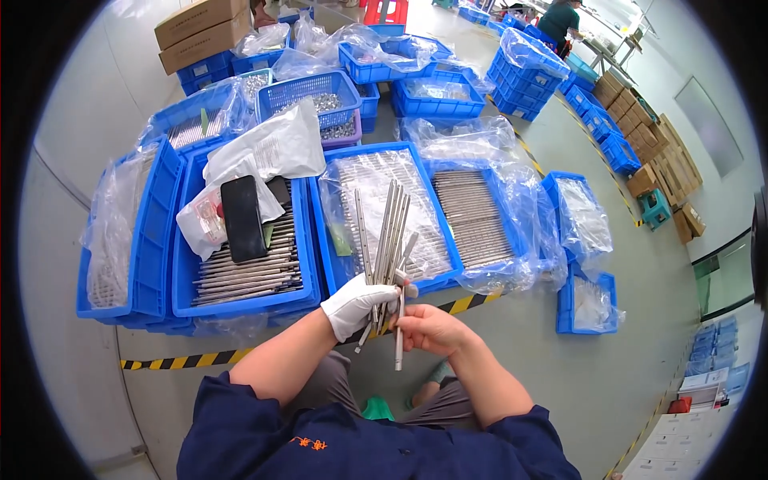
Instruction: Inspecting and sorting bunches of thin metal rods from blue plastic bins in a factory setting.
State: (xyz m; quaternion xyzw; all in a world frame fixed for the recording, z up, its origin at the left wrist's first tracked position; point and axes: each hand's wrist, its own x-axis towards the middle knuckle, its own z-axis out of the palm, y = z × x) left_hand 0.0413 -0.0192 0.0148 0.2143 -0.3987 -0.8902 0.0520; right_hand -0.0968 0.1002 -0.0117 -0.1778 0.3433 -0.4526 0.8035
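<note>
My left hand (350, 309), in a white glove, is closed round a loose bundle of slim metal rods (390, 228) that fan upward from it. Their lower ends poke out below the glove. Bare and close beside it, my right hand (434, 328) pinches one metal rod (398, 352) held nearly upright. Just beyond the hands stands a blue crate (450, 282) whose rods lie under clear wrap. To its left, another blue crate (240, 307) holds darker rods, with a black phone (243, 220) and white plastic bags (276, 144) on top.
A right-hand crate of rods (472, 216) is edged with clear plastic film (540, 232). Farther back are a blue basket (308, 86) of small metal parts and stacked cardboard boxes (204, 40). Black-and-yellow tape (188, 362) marks the floor. A person (558, 22) works far off.
</note>
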